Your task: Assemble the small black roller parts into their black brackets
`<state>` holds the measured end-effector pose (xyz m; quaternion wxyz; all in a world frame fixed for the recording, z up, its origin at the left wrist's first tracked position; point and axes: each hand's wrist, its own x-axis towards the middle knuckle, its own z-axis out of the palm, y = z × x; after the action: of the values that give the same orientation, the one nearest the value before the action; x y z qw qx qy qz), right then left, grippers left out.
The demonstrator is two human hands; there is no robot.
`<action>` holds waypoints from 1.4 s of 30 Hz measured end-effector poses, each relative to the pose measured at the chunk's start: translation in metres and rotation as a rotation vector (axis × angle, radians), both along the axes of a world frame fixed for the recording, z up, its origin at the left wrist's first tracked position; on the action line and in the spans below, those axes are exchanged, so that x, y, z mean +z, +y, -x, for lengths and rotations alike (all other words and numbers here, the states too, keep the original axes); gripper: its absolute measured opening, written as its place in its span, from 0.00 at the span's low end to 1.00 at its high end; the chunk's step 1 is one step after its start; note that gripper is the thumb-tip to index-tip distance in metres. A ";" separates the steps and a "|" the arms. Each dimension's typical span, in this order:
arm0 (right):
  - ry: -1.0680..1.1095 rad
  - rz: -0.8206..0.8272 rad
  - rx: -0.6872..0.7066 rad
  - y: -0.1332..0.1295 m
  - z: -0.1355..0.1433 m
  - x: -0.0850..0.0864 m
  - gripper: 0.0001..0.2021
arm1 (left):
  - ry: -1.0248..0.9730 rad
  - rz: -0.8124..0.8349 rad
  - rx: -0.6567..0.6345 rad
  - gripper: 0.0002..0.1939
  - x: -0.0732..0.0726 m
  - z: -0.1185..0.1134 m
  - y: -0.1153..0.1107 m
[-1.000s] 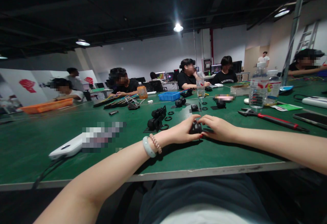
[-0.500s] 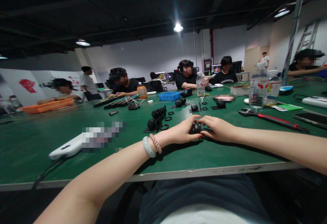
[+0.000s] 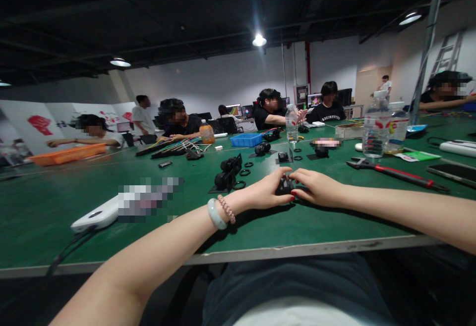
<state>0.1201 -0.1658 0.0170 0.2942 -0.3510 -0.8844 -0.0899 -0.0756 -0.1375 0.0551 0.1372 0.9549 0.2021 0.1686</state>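
My left hand and my right hand meet over the green table, near its front edge. Between them is a small black part, gripped by the fingers of both; much of it is covered. Beyond my left hand stand several similar black parts with round bodies and flat plates. Several black rings lie beside them. A smaller black part on a plate and another black piece sit farther back.
To the right lies a black and red adjustable wrench, near a large clear bottle and a phone. A white device with a cable rests on the left. A blue tray and co-workers are across the table.
My hands and the black part stay in place. Across the table, one co-worker has raised their hands; the standing person at left has moved right, and the person by the orange tray has shifted an arm.
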 end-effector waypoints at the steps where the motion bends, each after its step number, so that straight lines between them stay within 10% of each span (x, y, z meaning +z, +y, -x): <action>1: 0.000 0.000 -0.003 0.000 0.000 0.000 0.16 | 0.001 0.003 0.003 0.31 0.000 0.000 0.000; 42: -0.008 0.019 -0.011 -0.001 0.000 0.000 0.19 | 0.013 0.011 0.017 0.31 0.001 0.001 -0.001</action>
<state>0.1200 -0.1667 0.0165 0.2866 -0.3584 -0.8845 -0.0844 -0.0761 -0.1385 0.0565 0.1396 0.9535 0.2121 0.1624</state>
